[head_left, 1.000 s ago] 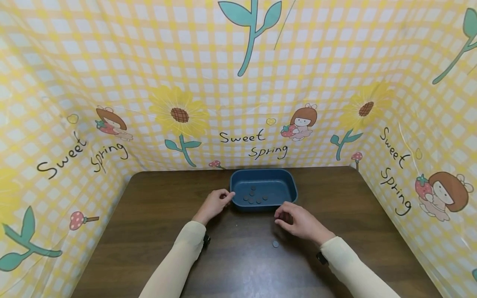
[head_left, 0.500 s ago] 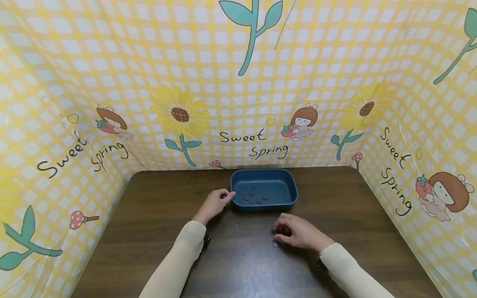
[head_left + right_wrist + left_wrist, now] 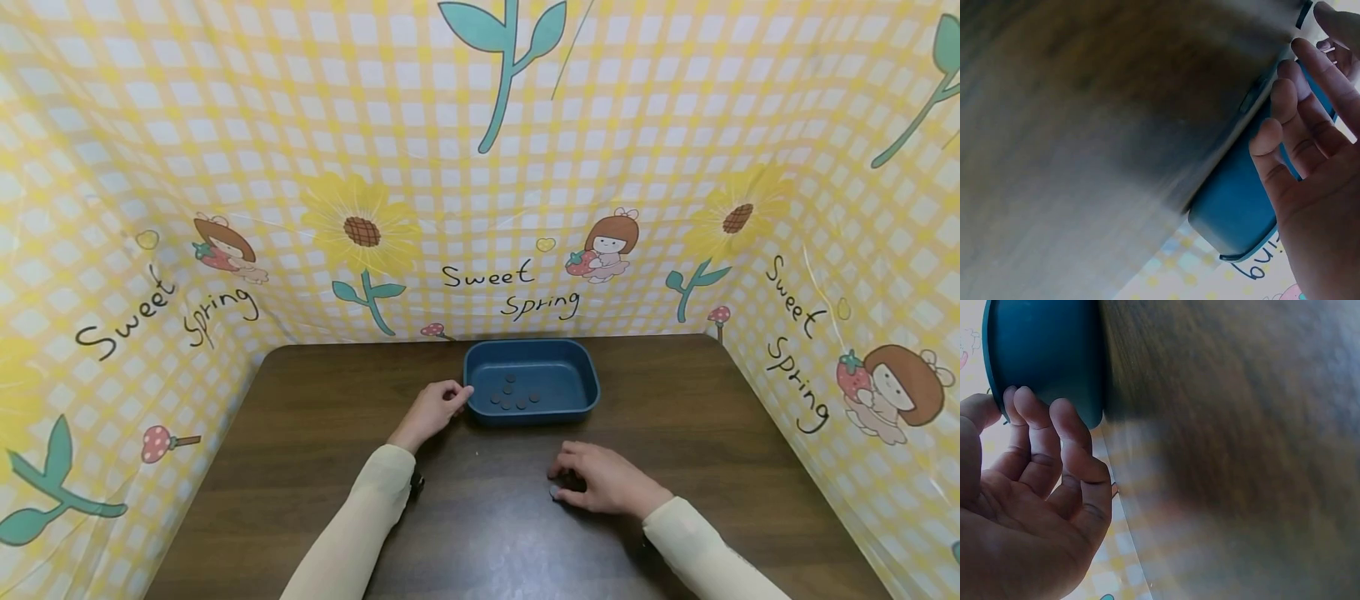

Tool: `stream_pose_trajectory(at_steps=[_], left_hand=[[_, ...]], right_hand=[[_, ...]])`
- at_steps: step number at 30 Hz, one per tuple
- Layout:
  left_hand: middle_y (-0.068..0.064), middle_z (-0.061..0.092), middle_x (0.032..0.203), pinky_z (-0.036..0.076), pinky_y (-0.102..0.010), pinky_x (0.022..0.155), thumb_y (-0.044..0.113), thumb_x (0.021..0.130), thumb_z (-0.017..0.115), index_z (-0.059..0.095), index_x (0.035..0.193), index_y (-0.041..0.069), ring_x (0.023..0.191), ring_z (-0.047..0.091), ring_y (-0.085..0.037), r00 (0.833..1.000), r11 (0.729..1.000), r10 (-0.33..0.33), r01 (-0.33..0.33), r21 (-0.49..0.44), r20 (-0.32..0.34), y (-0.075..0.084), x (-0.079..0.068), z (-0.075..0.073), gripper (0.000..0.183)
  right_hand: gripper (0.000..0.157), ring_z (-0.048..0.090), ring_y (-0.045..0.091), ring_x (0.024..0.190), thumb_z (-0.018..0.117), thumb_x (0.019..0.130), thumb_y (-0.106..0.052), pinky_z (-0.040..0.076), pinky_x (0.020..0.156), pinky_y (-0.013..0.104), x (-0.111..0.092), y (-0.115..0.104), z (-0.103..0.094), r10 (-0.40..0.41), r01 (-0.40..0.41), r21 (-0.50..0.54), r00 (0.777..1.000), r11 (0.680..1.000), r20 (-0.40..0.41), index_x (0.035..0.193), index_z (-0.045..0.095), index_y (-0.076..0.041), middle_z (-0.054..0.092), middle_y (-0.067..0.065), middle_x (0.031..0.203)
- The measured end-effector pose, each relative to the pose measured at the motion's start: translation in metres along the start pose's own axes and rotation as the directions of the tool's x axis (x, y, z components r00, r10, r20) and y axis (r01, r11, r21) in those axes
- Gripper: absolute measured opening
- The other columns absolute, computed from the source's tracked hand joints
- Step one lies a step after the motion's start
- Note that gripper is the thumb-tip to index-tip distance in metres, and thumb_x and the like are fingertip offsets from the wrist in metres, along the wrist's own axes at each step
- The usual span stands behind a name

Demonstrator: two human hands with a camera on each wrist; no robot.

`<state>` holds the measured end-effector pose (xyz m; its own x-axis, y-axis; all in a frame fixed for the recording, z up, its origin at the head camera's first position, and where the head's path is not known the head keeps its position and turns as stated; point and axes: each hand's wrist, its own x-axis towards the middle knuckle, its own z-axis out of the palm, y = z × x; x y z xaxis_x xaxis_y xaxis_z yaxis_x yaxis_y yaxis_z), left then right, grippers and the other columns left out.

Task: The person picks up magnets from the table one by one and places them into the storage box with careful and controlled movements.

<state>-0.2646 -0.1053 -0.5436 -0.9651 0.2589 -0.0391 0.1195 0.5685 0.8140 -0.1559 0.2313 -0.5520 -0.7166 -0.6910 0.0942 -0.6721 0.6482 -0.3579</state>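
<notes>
My left hand (image 3: pixel 435 408) grips the left front corner of a blue rectangular tray (image 3: pixel 582 408), thumb over the rim and fingers against the outer wall. In the left wrist view that hand (image 3: pixel 1041 481) shows its fingertips on the wall of the tray (image 3: pixel 1047 350). Several small dark coins (image 3: pixel 521 406) lie inside, mostly toward the left front. My right hand (image 3: pixel 603 479) is low over the table in front of the tray, its thumb tip at a single coin (image 3: pixel 553 493). In the right wrist view, the right hand's (image 3: pixel 1322 137) thumb and index finger are apart.
The brown wooden table (image 3: pixel 315 500) carries the tray near its back edge. Yellow checked cloth (image 3: pixel 480 192) with printed flowers and lettering hangs close behind and along both sides.
My right hand has moved from beside the tray's front right corner toward me, down to the single coin, which it now partly covers. The left hand and tray have stayed put.
</notes>
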Motion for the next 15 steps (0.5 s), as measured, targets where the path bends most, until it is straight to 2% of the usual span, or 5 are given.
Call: stream_pose_trajectory(at_steps=[8,15], left_hand=[[-0.012,0.07,0.087,0.047,-0.035,0.071,0.034,0.111,0.063,0.072,0.098,0.004,0.072,0.057,-0.018,1.0,1.0,0.003,-0.003,-0.004,0.001,0.0,-0.0001,0.0002,0.034],[-0.011,0.07,0.088,0.047,-0.035,0.071,0.033,0.111,0.062,0.072,0.099,0.003,0.072,0.057,-0.018,1.0,1.0,-0.004,0.004,-0.007,0.006,0.0004,-0.0013,0.0004,0.033]], right_hand=[[0.024,0.054,0.004,0.085,0.085,0.094,-0.034,0.053,0.078,0.03,-0.0002,0.0001,0.0008,-0.034,0.034,-0.03,0.999,0.999,-0.007,0.114,0.077,-0.021,0.061,-0.009,0.102],[0.027,0.06,0.007,0.093,0.085,0.094,-0.034,0.056,0.084,0.035,-0.0025,0.0011,0.0006,-0.07,0.067,-0.095,0.997,0.993,-0.023,0.117,0.079,-0.021,0.062,-0.009,0.103]])
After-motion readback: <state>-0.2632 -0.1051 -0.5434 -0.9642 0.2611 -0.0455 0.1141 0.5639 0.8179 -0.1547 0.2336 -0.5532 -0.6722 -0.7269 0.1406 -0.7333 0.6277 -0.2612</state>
